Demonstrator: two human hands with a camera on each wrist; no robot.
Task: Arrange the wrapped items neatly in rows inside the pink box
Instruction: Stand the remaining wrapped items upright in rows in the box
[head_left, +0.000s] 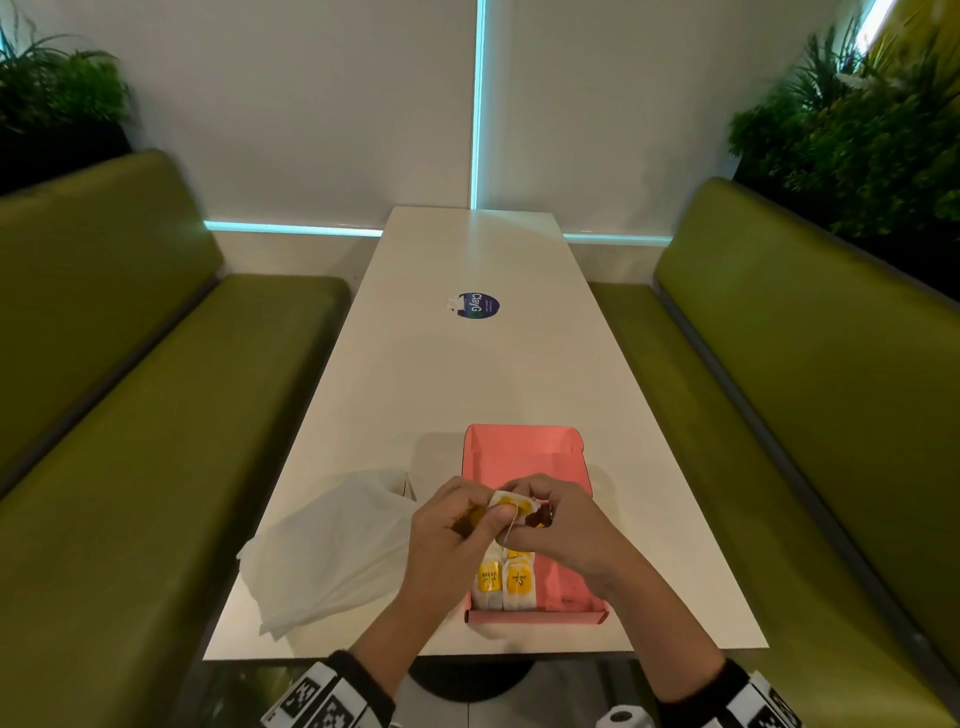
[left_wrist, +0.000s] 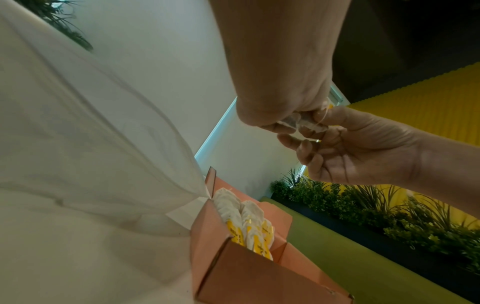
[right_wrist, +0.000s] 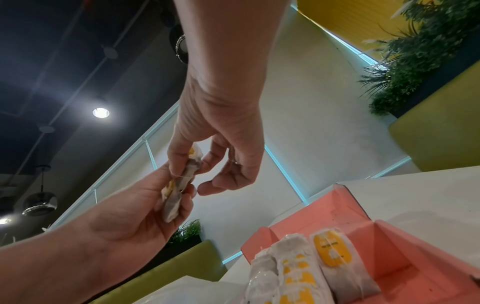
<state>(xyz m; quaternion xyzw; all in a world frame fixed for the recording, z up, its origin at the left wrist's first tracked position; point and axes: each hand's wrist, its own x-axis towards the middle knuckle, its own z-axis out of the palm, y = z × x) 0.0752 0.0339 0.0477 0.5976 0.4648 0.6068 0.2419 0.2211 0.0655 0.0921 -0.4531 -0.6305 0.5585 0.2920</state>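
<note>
While held above the open pink cardboard box, one small white wrapped item with yellow label is pinched from both sides: left hand fingers curl round its left end, right hand thumb and fingers grip its right end. Several matching wrapped items lie side by side in the box's near-left corner. Just left of the box, a crumpled white plastic bag rests on the long white table.
</note>
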